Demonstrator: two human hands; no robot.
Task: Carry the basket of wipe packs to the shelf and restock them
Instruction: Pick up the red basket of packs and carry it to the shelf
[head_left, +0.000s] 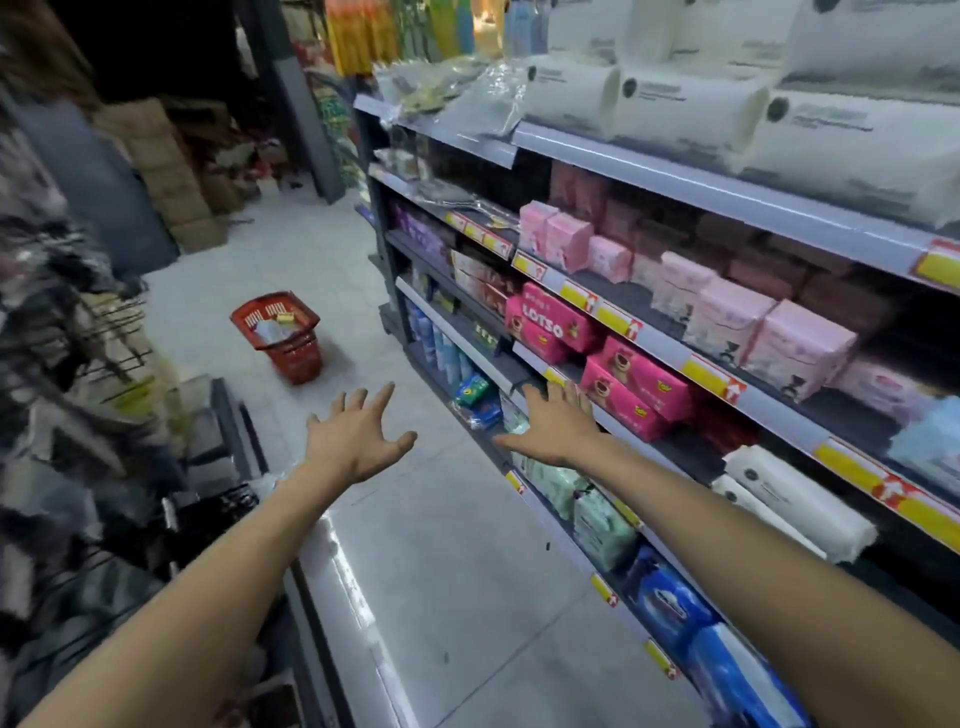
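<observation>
two bare arms reach forward down a shop aisle. the shelf (727, 195) runs along the right side, its tiers loaded with pink packs (636, 395) and white rolls. on the floor (457, 545), well ahead of both hands and near the shelf's far corner, the red basket (293, 358) stands upright, mouth up, its long axis seemingly slanted across the aisle. the left hand (358, 436) is spread over the floor, holding nothing. the right hand (558, 421), fingers likewise splayed and empty, hovers just beside a shelf edge near the pink packs. pale wipe packs (272, 327) lie inside the basket.
</observation>
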